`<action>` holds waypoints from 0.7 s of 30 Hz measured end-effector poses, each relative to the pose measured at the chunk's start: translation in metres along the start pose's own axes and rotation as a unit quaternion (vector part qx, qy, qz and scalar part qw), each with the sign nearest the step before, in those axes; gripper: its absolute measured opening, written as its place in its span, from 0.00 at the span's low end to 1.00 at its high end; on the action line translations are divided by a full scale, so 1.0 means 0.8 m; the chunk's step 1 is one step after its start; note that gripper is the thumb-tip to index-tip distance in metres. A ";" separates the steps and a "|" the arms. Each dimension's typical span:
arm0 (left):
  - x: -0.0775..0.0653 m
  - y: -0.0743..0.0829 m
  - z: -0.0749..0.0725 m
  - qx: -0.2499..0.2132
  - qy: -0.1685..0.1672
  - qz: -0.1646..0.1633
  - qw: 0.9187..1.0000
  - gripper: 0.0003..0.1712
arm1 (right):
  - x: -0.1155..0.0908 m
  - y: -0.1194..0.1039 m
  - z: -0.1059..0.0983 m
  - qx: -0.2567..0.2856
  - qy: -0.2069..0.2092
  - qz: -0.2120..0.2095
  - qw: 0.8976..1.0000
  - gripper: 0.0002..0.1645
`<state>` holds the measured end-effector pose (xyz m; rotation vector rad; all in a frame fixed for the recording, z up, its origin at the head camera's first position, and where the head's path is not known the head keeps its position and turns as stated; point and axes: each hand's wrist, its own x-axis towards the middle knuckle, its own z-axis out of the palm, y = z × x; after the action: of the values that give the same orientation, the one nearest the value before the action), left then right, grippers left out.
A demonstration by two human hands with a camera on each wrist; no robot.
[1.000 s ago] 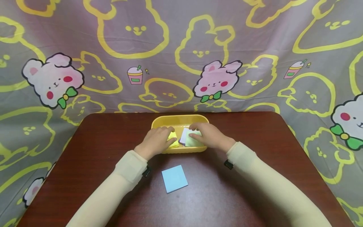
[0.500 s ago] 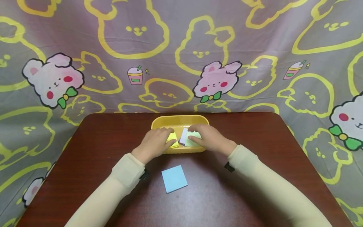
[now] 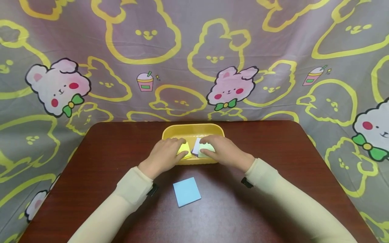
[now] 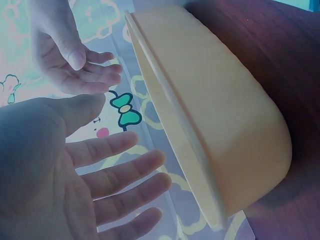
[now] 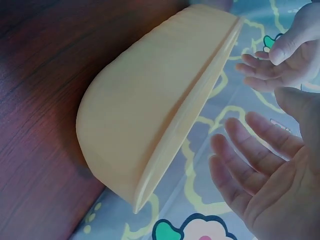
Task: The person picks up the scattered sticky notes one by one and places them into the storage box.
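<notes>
A yellow plastic bin (image 3: 192, 127) stands near the back of the table. Over its left part hovers my left hand (image 3: 162, 154), fingers loosely bent, above a bright yellow sticky note pad (image 3: 184, 150). My right hand (image 3: 226, 151) is over the right part, above a pale green sticky note pad (image 3: 206, 146). A white pad (image 3: 197, 145) shows beside the green one, with a purple edge under it. In the left wrist view the left fingers (image 4: 132, 192) are spread with nothing in them; the right fingers (image 5: 255, 155) also hold nothing, above the bin's rim.
A light blue sticky note pad (image 3: 186, 191) lies on the dark red-brown table (image 3: 115, 162), in front of the bin between the forearms. A patterned cloth (image 3: 182, 40) with cartoon bears and rabbits hangs behind the table.
Both hands have shifted slightly toward the person, the left wrist also a bit leftward. The bin and the pads stay where they were.
</notes>
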<state>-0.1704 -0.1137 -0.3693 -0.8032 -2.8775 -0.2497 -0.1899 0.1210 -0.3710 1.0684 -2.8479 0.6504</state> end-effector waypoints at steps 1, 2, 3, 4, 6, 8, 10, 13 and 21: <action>-0.001 0.000 0.000 0.000 0.001 0.001 1.000 0.24 | -0.001 -0.001 0.000 -0.001 0.002 0.000 1.000 0.23; -0.001 0.001 -0.001 0.000 0.002 0.001 1.000 0.24 | -0.001 -0.002 0.000 -0.003 0.004 0.000 1.000 0.23; -0.002 0.001 -0.001 0.000 0.003 0.001 1.000 0.24 | -0.002 -0.002 0.000 -0.005 0.006 0.000 1.000 0.22; -0.003 0.001 -0.001 0.001 0.004 0.002 1.000 0.23 | -0.003 -0.003 0.000 -0.007 0.007 0.000 1.000 0.22; -0.004 0.002 -0.002 0.000 0.006 0.003 1.000 0.23 | -0.004 -0.005 0.000 -0.011 0.009 -0.003 1.000 0.22; -0.005 0.003 -0.002 0.000 0.008 0.005 1.000 0.24 | -0.006 -0.006 0.000 -0.013 0.011 -0.007 1.000 0.23; -0.007 0.004 -0.002 0.000 0.010 0.006 1.000 0.24 | -0.007 -0.008 0.000 -0.013 0.012 -0.014 1.000 0.22; -0.009 0.006 -0.002 0.001 0.013 0.009 1.000 0.24 | -0.009 -0.011 0.001 -0.007 0.014 -0.024 1.000 0.22; -0.016 0.013 -0.004 0.007 0.019 0.022 1.000 0.23 | -0.015 -0.016 0.003 -0.009 0.022 -0.042 0.999 0.21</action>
<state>-0.1539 -0.1119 -0.3669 -0.8491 -2.8201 -0.2360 -0.1721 0.1189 -0.3705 1.1487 -2.7509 0.6332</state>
